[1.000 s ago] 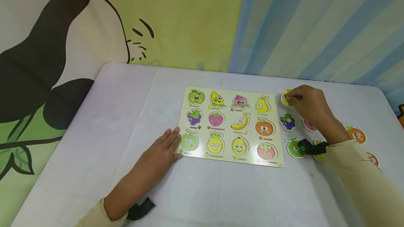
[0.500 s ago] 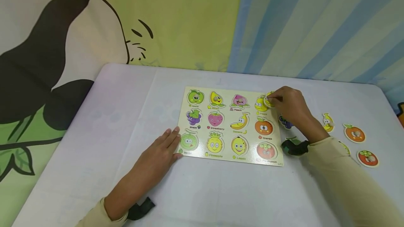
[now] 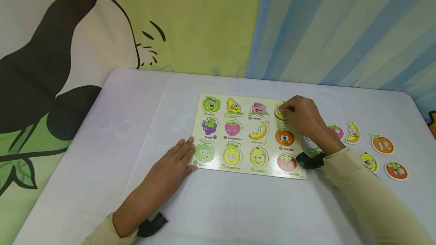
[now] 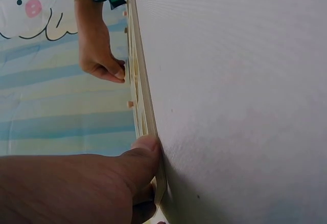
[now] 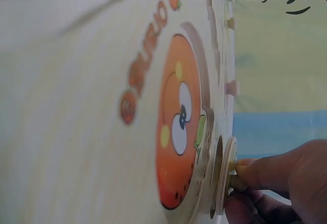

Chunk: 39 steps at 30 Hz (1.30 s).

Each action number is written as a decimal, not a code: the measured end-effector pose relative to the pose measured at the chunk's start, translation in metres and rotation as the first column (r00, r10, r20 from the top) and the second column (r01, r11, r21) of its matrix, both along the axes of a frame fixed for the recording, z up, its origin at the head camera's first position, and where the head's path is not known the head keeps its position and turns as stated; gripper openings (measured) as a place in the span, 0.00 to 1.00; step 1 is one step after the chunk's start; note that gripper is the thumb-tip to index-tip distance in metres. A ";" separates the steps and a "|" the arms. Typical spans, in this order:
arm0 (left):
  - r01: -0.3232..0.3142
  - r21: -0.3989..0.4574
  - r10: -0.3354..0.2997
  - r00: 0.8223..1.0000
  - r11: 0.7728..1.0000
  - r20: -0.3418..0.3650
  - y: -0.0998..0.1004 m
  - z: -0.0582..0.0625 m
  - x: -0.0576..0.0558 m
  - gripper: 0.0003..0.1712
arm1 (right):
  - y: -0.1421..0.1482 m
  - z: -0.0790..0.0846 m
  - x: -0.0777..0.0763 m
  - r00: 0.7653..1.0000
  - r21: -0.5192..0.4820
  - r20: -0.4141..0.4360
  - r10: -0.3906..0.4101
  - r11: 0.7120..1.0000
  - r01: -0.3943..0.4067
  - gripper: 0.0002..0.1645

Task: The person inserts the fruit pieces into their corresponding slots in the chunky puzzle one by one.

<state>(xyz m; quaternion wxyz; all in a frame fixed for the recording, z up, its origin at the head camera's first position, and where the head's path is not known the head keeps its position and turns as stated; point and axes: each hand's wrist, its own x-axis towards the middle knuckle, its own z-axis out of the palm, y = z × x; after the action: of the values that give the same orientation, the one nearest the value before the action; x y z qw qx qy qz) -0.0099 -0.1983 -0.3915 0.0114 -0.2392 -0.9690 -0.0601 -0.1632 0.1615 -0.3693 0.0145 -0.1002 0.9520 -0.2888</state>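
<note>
A fruit puzzle board point(image 3: 245, 158) lies on the white table, with knobbed apple, mango and peach pieces seated in its top row. My right hand point(image 3: 303, 114) pinches the knob of a yellow pear piece point(image 3: 281, 112) over the pear picture at the board's top right. In the right wrist view the pear piece point(image 5: 228, 175) sits close over the board, near the orange picture point(image 5: 179, 132). My left hand point(image 3: 170, 169) rests at the board's lower left edge with fingers straight. Its thumb point(image 4: 145, 144) presses on the board's edge in the left wrist view.
Right of the board lie loose pieces: a pink strawberry point(image 3: 336, 131), a banana point(image 3: 354, 133), an orange point(image 3: 383, 144), a yellow piece point(image 3: 369, 162) and a red tomato-like piece point(image 3: 397, 171). The right wrist partly covers a green piece point(image 3: 314, 152). Printed cloth hangs behind the table.
My right hand has brought the pear piece left from the table beside the board to over the pear picture. The left hand has stayed at the board's edge.
</note>
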 end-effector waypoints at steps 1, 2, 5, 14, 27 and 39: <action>-0.001 -0.001 0.001 1.000 1.000 0.002 0.000 0.000 0.000 0.35 | -0.001 0.000 0.000 1.000 0.000 0.003 -0.003 1.000 0.003 0.10; -0.002 -0.002 0.002 1.000 1.000 0.003 0.000 0.000 0.000 0.35 | -0.001 -0.001 0.000 1.000 0.000 0.004 -0.003 1.000 0.003 0.10; -0.005 -0.004 0.005 1.000 1.000 0.005 0.000 0.000 0.000 0.35 | -0.002 -0.002 0.001 1.000 0.012 0.010 -0.008 1.000 0.008 0.10; -0.007 -0.005 0.007 1.000 1.000 0.011 0.001 0.000 0.000 0.35 | -0.002 -0.002 0.000 1.000 0.031 0.016 -0.005 1.000 0.005 0.11; 0.002 0.007 -0.002 1.000 1.000 -0.001 0.000 -0.002 -0.001 0.34 | -0.001 -0.003 -0.001 0.998 0.036 0.060 0.003 0.999 -0.006 0.10; 0.005 0.023 -0.005 1.000 1.000 0.008 -0.001 -0.002 -0.002 0.34 | 0.003 0.004 -0.009 0.992 0.055 0.106 0.065 0.996 -0.072 0.10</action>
<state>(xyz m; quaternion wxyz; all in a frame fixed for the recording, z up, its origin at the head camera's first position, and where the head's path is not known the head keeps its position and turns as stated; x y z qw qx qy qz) -0.0117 -0.1990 -0.3934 0.0102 -0.2412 -0.9677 -0.0723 -0.1718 0.1647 -0.3656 0.0770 -0.1171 0.9541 -0.2647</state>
